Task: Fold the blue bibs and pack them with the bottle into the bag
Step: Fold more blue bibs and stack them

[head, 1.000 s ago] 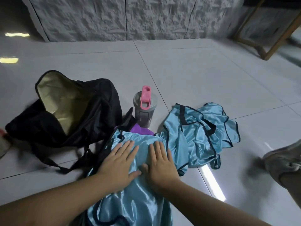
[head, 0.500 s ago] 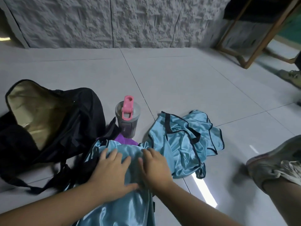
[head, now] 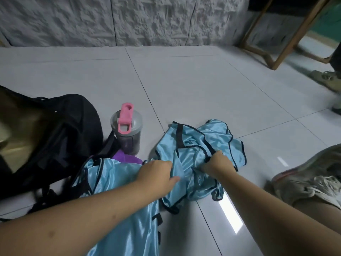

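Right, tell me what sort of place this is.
Probably an indoor room at home, the person working on the floor: glossy grey floor tiles, a rough white wall, and a wooden frame standing at the right.

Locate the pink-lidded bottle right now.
In the head view, the bottle stands upright on the tiled floor, left of centre, between the black bag and the crumpled blue bib.
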`<control>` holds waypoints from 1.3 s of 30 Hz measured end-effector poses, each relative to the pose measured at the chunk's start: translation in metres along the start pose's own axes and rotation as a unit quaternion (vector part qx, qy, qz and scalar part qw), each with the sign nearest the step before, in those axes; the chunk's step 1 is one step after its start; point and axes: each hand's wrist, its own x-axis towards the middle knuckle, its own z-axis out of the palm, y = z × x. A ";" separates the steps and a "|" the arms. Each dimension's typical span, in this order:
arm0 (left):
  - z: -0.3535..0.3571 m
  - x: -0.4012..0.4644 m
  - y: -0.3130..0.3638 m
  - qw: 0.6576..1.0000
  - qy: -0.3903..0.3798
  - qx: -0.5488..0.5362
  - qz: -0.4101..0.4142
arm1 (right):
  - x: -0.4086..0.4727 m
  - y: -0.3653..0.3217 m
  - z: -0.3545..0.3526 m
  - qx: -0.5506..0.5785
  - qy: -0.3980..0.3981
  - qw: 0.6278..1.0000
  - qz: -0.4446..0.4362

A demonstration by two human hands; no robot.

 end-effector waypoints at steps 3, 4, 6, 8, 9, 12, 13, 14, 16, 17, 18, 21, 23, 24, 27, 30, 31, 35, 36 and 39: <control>0.009 0.013 0.015 0.996 -0.066 0.038 -0.045 | 0.002 0.020 0.007 0.037 -0.029 0.998 -0.030; 0.012 0.014 0.018 0.995 -0.081 0.039 -0.052 | 0.001 0.022 0.007 0.047 -0.043 0.996 -0.055; 0.016 0.017 0.017 0.993 -0.095 0.012 -0.063 | 0.000 0.019 0.004 0.063 -0.070 0.990 -0.106; 0.017 0.022 0.011 0.991 -0.080 -0.056 -0.090 | 0.003 0.018 -0.003 0.069 -0.056 0.986 -0.140; 0.014 0.027 0.008 0.987 -0.064 -0.102 -0.107 | 0.005 0.017 -0.009 0.074 -0.039 0.985 -0.150; -0.011 0.041 0.004 0.967 -0.013 -0.225 -0.118 | 0.008 0.013 -0.032 0.097 0.026 0.983 -0.153; -0.022 0.046 0.005 0.960 0.005 -0.257 -0.112 | 0.009 0.011 -0.041 0.108 0.040 0.982 -0.151; -0.033 0.050 0.007 0.951 0.023 -0.290 -0.106 | 0.010 0.010 -0.048 0.125 0.044 0.980 -0.147; -0.051 0.055 0.009 0.936 0.059 -0.334 -0.091 | 0.011 0.008 -0.063 0.162 0.042 0.976 -0.140; -0.058 0.058 0.010 0.934 0.076 -0.340 -0.081 | 0.011 0.007 -0.069 0.177 0.050 0.974 -0.135; -0.063 0.060 0.009 0.932 0.094 -0.342 -0.075 | 0.013 0.007 -0.073 0.190 0.067 0.971 -0.131; -0.074 0.063 0.007 0.923 0.143 -0.352 -0.068 | 0.015 0.005 -0.086 0.281 0.094 0.950 -0.098; -0.078 0.063 0.009 0.912 0.157 -0.374 -0.059 | 0.013 0.001 -0.096 0.328 0.050 0.939 -0.088; -0.080 0.062 0.011 0.902 0.155 -0.399 -0.056 | 0.010 -0.003 -0.098 0.321 0.016 0.942 -0.094; -0.092 0.061 0.022 0.862 0.142 -0.483 -0.057 | 0.005 -0.009 -0.091 0.183 -0.092 0.974 -0.097; -0.115 0.061 0.038 0.807 0.133 -0.573 -0.054 | 0.001 0.002 -0.058 -0.009 -0.188 0.979 -0.082; -0.124 0.062 0.042 0.791 0.133 -0.595 -0.045 | -0.004 0.006 -0.048 -0.041 -0.210 0.972 -0.091; -0.156 0.067 0.053 0.758 0.144 -0.636 -0.012 | -0.011 0.012 -0.039 0.011 -0.187 0.978 -0.092; -0.161 0.067 0.053 0.751 0.143 -0.644 -0.007 | -0.009 0.013 -0.047 0.078 -0.189 0.974 -0.095; -0.169 0.068 0.050 0.738 0.144 -0.660 -0.008 | -0.012 0.007 -0.089 0.301 -0.208 0.923 -0.118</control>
